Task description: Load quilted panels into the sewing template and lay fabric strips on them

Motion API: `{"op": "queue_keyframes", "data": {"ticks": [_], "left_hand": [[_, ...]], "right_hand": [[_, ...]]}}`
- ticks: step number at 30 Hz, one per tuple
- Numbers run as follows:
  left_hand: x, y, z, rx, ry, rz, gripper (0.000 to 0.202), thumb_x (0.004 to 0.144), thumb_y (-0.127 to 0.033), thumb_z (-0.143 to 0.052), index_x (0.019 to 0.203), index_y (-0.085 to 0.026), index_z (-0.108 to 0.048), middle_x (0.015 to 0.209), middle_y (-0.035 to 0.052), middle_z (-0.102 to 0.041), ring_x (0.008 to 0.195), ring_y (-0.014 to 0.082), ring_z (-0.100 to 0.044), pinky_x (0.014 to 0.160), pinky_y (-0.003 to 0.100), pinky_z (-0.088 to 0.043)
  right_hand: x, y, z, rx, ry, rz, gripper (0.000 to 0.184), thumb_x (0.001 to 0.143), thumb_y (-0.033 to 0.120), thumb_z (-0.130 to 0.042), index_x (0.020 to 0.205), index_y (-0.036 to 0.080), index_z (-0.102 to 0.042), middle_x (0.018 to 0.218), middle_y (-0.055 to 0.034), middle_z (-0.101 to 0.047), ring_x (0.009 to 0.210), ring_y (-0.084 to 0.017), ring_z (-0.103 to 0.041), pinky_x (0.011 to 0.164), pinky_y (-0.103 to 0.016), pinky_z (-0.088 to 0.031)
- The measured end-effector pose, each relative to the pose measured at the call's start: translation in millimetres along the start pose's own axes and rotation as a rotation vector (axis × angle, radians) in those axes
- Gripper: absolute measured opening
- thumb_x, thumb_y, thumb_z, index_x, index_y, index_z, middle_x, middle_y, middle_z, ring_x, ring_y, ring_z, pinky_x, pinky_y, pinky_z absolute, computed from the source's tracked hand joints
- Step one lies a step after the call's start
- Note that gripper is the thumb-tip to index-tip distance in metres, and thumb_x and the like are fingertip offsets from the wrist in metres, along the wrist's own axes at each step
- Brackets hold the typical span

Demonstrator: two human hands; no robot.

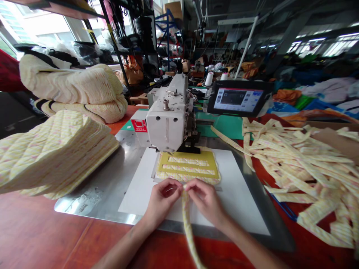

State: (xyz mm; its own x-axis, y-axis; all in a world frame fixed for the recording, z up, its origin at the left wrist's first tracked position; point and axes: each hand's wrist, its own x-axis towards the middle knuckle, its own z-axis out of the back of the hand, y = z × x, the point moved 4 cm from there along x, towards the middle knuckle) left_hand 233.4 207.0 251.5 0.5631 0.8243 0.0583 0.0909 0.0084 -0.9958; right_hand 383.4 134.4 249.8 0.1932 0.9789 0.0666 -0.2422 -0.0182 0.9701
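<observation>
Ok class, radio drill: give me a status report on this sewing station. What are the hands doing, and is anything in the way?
Left hand and right hand pinching a yellow fabric strip. Over a white sheet. Ahead, a quilted panel under the sewing machine.

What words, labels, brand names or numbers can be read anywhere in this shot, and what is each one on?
No text can be quoted.
Red-and-white rectangular label on the white housing beside the sewing machine: too blurred to read.
Black-framed tablet screen: its on-screen text is too small to read.
</observation>
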Motion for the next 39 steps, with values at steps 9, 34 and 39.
{"op": "queue_keyframes", "data": {"ticks": [9,34,39], "left_hand": [[-4,-1,-0.8,-0.052,-0.025,-0.036,0.026,0.087,-0.037,-0.077,0.091,-0.014,-0.066,0.089,0.0038,-0.069,0.085,0.0131,-0.067,0.083,0.022,-0.055],[-5,0,-2.5,-0.125,-0.147,-0.083,0.018,0.09,-0.03,-0.072,0.091,-0.016,-0.062,0.092,0.0037,-0.065,0.089,0.0148,-0.064,0.086,0.026,-0.054],[-10,-8,11.6,0.067,-0.141,-0.169,0.006,0.093,-0.022,-0.063,0.091,-0.017,-0.065,0.093,0.0046,-0.069,0.092,0.0171,-0.066,0.091,0.029,-0.052]], "right_hand": [[8,-8,-6,0.199,0.018,-0.233,0.053,0.082,0.061,-0.068,0.096,0.01,-0.063,0.093,-0.004,-0.066,0.084,-0.005,-0.064,0.076,-0.01,-0.052],[67,67,24,-0.824,-0.035,0.528,0.03,0.1,0.028,-0.046,0.104,0.016,-0.073,0.101,-0.007,-0.069,0.099,-0.01,-0.06,0.094,-0.024,-0.049],[106,32,-22,-1.185,0.217,0.675,0.04,0.101,0.017,-0.031,0.108,0.013,-0.071,0.097,-0.0107,-0.067,0.095,-0.014,-0.057,0.087,-0.028,-0.049]]}}
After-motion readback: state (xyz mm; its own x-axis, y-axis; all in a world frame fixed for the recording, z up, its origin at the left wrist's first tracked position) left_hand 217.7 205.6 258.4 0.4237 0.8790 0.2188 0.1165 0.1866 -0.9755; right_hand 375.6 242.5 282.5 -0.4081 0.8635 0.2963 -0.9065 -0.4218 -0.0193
